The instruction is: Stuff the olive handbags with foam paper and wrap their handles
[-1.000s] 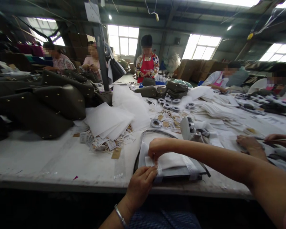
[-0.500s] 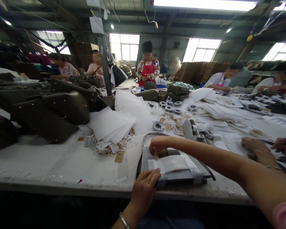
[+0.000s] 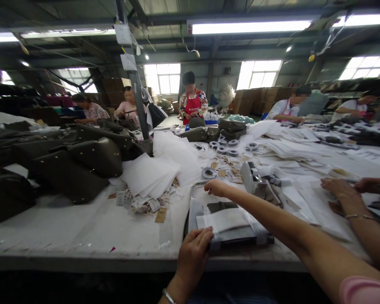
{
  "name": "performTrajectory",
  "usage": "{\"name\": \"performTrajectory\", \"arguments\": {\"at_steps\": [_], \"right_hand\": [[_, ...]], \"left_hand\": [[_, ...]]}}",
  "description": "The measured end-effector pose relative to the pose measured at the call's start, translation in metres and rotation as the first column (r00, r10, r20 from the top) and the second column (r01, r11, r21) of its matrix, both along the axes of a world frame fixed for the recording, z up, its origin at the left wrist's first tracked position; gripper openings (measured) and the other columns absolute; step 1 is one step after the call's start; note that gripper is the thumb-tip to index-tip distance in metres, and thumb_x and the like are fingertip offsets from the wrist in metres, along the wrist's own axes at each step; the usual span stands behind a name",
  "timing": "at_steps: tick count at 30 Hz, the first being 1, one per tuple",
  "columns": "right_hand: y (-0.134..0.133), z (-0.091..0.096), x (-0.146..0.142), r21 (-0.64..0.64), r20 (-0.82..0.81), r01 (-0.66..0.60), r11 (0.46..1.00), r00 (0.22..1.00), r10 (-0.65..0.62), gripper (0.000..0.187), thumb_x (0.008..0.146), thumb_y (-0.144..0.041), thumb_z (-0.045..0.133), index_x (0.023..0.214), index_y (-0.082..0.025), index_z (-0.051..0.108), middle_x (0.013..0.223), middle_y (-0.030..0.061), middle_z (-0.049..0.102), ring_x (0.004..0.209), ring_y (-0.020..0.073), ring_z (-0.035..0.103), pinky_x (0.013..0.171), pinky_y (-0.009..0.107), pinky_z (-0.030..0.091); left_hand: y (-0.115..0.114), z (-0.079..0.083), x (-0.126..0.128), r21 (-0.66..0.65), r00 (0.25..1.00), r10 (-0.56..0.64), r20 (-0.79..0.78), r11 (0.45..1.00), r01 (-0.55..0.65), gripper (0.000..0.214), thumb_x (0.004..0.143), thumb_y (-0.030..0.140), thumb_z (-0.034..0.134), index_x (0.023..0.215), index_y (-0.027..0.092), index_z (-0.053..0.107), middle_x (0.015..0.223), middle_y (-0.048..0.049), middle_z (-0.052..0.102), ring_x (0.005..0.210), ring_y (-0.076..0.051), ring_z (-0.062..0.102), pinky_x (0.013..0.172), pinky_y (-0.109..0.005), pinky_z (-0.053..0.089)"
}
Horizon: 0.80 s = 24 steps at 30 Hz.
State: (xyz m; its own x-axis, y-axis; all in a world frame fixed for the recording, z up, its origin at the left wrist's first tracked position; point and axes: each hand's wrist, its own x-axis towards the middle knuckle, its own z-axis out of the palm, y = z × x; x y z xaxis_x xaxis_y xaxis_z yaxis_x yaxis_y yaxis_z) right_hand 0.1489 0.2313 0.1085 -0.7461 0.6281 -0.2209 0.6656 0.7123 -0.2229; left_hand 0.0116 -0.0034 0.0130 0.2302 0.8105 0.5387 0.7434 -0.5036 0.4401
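Note:
A dark flat bag [image 3: 266,240] lies at the table's front edge, covered with white wrapping sheets. A folded white strip [image 3: 228,220] crosses it, with clear film or tape at its right. My left hand [image 3: 193,255] is closed at the strip's near left end, the fingers pressed together over it and the thumb side out of sight. Above the bag's far edge, my right hand [image 3: 215,188] holds nothing that I can see; its fingers are partly spread. Just beyond it lies a roll of tape [image 3: 209,173]. A grey tape dispenser [image 3: 248,177] stands to the right.
Dark green bags [image 3: 72,169] are piled on the left. White sheets [image 3: 148,173] lie over loose tags [image 3: 160,215] left of centre. More tape rolls [image 3: 232,152] lie farther back. At right, a co-worker's hands [image 3: 342,190] rest over white sheets. A metal post [image 3: 139,93] rises behind.
My right hand has lifted off the bag's wrapping and moved slightly away, past its far edge. My left hand stays at the strip. The camera view has tilted up a little.

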Motion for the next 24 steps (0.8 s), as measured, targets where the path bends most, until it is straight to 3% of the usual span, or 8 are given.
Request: {"name": "performTrajectory", "arguments": {"at_steps": [3, 8, 11, 15, 19, 24], "right_hand": [[-0.032, -0.003, 0.011, 0.087, -0.045, 0.034, 0.996, 0.999, -0.03, 0.032, 0.097, -0.041, 0.054, 0.11, -0.017, 0.071, 0.112, 0.0118, 0.07, 0.102, 0.0246, 0.065, 0.091, 0.038, 0.046], [-0.075, -0.021, 0.013, 0.051, 0.013, 0.002, 0.999, 1.0, -0.003, 0.061, 0.085, -0.062, 0.061, 0.125, -0.016, 0.065, 0.127, 0.0186, 0.064, 0.118, 0.0351, 0.058, 0.104, 0.048, 0.036], [-0.063, -0.024, 0.002, -0.059, 0.085, 0.005, 0.998, 0.996, 0.0, 0.072, 0.076, -0.068, 0.067, 0.123, -0.014, 0.066, 0.124, 0.0195, 0.065, 0.112, 0.0356, 0.061, 0.095, 0.044, 0.042], [-0.031, -0.021, -0.008, -0.226, 0.138, 0.015, 0.974, 0.99, 0.017, 0.062, 0.061, -0.066, 0.079, 0.097, -0.016, 0.076, 0.087, 0.0069, 0.074, 0.077, 0.0233, 0.065, 0.07, 0.03, 0.046], [-0.027, -0.021, -0.004, -0.266, 0.071, 0.039, 0.963, 0.997, -0.021, 0.048, 0.077, -0.064, 0.068, 0.084, -0.017, 0.076, 0.068, -0.0018, 0.068, 0.061, 0.0136, 0.057, 0.059, 0.024, 0.041], [-0.048, -0.027, 0.001, -0.154, -0.094, 0.127, 0.98, 0.985, -0.142, 0.045, 0.095, -0.054, 0.054, 0.083, -0.014, 0.07, 0.073, -0.0008, 0.067, 0.065, 0.014, 0.06, 0.065, 0.027, 0.047]], "left_hand": [[-0.002, 0.0, 0.001, 0.025, 1.0, 0.016, -0.001, 1.0, -0.016, 0.072, 0.066, -0.012, 0.051, 0.127, 0.025, 0.056, 0.132, 0.0023, 0.065, 0.111, -0.021, 0.061, 0.098, -0.038, 0.057], [-0.002, 0.0, 0.002, 0.032, 0.999, 0.025, -0.023, 0.999, -0.025, 0.07, 0.068, -0.012, 0.051, 0.128, 0.024, 0.056, 0.132, 0.001, 0.065, 0.113, -0.022, 0.06, 0.1, -0.039, 0.056], [-0.001, -0.001, 0.001, 0.03, 0.999, 0.028, -0.043, 0.999, -0.027, 0.07, 0.069, -0.011, 0.052, 0.13, 0.024, 0.054, 0.132, -0.0002, 0.065, 0.114, -0.022, 0.06, 0.099, -0.041, 0.056], [-0.004, -0.005, 0.001, 0.032, 0.998, 0.053, -0.046, 0.998, -0.052, 0.072, 0.069, -0.011, 0.051, 0.131, 0.026, 0.054, 0.133, -0.0006, 0.064, 0.116, -0.023, 0.06, 0.099, -0.043, 0.057], [-0.006, -0.007, 0.002, 0.029, 0.998, 0.053, -0.027, 0.998, -0.053, 0.073, 0.069, -0.009, 0.051, 0.133, 0.027, 0.053, 0.133, -0.0018, 0.064, 0.117, -0.024, 0.06, 0.1, -0.046, 0.056], [-0.005, -0.005, 0.001, 0.03, 0.997, 0.052, -0.049, 0.998, -0.051, 0.069, 0.07, -0.006, 0.054, 0.131, 0.026, 0.054, 0.132, -0.0031, 0.064, 0.12, -0.024, 0.059, 0.102, -0.047, 0.054]]}}
